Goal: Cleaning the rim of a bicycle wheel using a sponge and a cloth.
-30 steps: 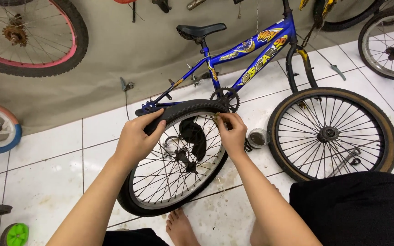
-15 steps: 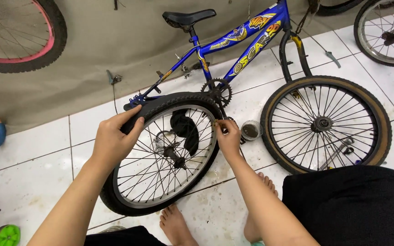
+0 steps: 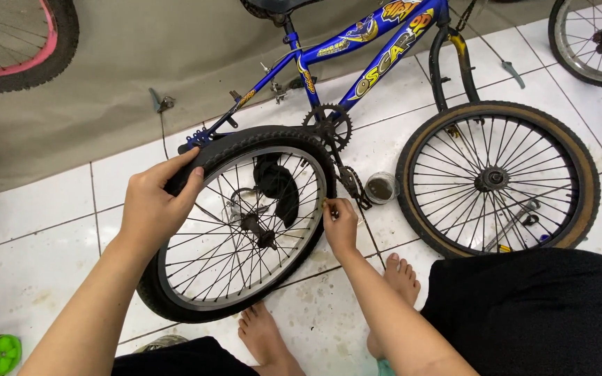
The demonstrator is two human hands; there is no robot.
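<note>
Feet: our bare feet (image 3: pixel 329 306) rest on the white tiled floor (image 3: pixel 50 230).
Left hand: our left hand (image 3: pixel 153 202) clamps the black tyre at the upper left of the loose wheel (image 3: pixel 242 223), thumb over the tread.
Right hand: our right hand (image 3: pixel 339 223) pinches the wheel's right rim, fingers closed.
Beyond: a small glass jar (image 3: pixel 382 188), a tan-walled wheel (image 3: pixel 497 179), and the blue bicycle frame (image 3: pixel 357 49) lying behind.
</note>
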